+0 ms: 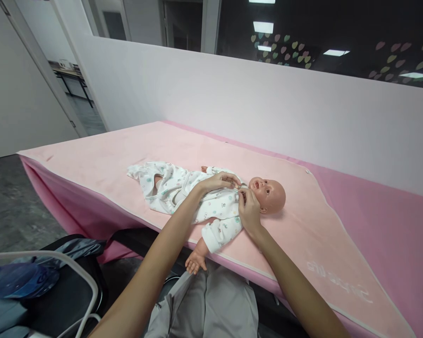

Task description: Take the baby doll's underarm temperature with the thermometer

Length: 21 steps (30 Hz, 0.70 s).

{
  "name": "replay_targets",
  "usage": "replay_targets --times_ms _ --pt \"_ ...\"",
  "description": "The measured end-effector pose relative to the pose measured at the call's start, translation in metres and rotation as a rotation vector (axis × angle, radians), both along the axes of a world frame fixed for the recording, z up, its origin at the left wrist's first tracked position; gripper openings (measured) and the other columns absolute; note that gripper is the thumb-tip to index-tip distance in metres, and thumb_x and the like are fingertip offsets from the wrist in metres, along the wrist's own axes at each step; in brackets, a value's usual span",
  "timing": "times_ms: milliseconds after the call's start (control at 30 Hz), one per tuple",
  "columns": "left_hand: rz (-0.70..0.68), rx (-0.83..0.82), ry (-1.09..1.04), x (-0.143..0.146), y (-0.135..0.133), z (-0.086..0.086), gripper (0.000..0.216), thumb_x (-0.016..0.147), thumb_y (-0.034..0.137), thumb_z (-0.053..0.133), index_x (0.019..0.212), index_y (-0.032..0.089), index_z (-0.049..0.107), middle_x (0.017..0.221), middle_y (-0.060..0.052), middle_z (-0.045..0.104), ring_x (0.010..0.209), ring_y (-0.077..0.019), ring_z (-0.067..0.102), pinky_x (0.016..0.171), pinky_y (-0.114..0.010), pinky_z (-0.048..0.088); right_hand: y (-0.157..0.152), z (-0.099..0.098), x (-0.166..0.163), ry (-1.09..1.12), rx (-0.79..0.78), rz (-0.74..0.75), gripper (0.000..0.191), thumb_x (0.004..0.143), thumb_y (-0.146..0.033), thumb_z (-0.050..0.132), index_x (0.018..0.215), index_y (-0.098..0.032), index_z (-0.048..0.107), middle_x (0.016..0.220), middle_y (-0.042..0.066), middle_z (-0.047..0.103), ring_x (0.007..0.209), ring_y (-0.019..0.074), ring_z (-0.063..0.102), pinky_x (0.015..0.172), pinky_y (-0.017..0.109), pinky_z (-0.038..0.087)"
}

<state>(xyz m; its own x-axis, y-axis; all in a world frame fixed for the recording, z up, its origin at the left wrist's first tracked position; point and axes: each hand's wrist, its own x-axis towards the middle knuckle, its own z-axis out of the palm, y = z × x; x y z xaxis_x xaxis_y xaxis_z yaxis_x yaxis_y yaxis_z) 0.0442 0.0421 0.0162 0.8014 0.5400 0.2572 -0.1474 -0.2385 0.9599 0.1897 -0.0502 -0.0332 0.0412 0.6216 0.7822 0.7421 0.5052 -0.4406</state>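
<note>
Where a plain white wall (pixel 268 112) runs along the far side, a table (pixel 402 213) draped in pink stands against it, with a pale pink mat (pixel 102 143) spread over the top. A black chair (pixel 70 300) is near the table's left end. On the mat, close to the person, a baby doll (pixel 272 197) lies on its back, head to the right and legs to the left. It wears a white printed suit (pixel 225 206), rumpled and loose around the legs. The near sleeve (pixel 223 234) lies along the front edge, and the doll's bare forearm (pixel 200 249) reaches out past the table.

Both hands meet at the neck of the suit. The left hand (pixel 223 180) arches over the chest, its fingers drawn narrow on the collar (pixel 240 188); the right hand (pixel 249 205) comes in just beside the chin and seems to pinch the same cloth. The fastening between them is too small to make out, so whether it is being closed or undone cannot be told.

To do this well, one hand should steady the collar's edge while the other works, lifting the cloth slightly off the neck. Light fingertip pressure suits thin fabric, and drawing the doll inward would support its overhanging arm.
</note>
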Motion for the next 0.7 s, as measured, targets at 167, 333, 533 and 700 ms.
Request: replay_targets --times_ms 167,333,533,700 --pt "-0.010 0.006 0.018 -0.001 0.000 0.000 0.020 0.070 0.015 0.061 0.090 0.012 0.065 0.080 -0.004 0.063 0.080 -0.0134 0.057 0.077 -0.025 0.041 -0.001 0.002 -0.001 -0.033 0.045 -0.007 0.018 0.090 -0.018 0.037 0.088 -0.019 0.055 0.081 0.005 0.060 0.079 0.0170 0.056 0.074 0.031 0.047" --pt "0.075 0.059 0.045 0.000 0.002 -0.002 0.024 0.076 0.026 0.060 0.097 0.014 0.063 0.085 -0.004 0.063 0.081 -0.0130 0.056 0.073 -0.024 0.040 -0.003 0.005 -0.005 -0.166 0.140 -0.022 0.019 0.090 -0.018 0.039 0.097 -0.019 0.057 0.099 0.009 0.059 0.098 0.0204 0.054 0.086 0.036 0.044" --pt "0.165 0.011 0.054 0.001 0.002 -0.002 0.030 0.078 0.036 0.059 0.096 0.013 0.064 0.088 -0.005 0.063 0.082 -0.0140 0.056 0.075 -0.026 0.041 0.002 0.018 -0.023 -0.431 0.157 -0.005 0.015 0.085 -0.020 0.049 0.094 -0.019 0.061 0.095 0.006 0.065 0.094 0.0214 0.052 0.084 0.038 0.035" --pt "0.168 -0.076 0.008 0.002 -0.001 -0.002 0.034 0.080 0.040 0.056 0.098 0.012 0.064 0.084 -0.005 0.063 0.080 -0.0140 0.056 0.074 -0.026 0.041 0.009 0.019 -0.036 -0.451 0.092 0.004 0.013 0.080 -0.019 0.050 0.086 -0.018 0.061 0.083 0.006 0.061 0.088 0.0215 0.050 0.078 0.036 0.032"
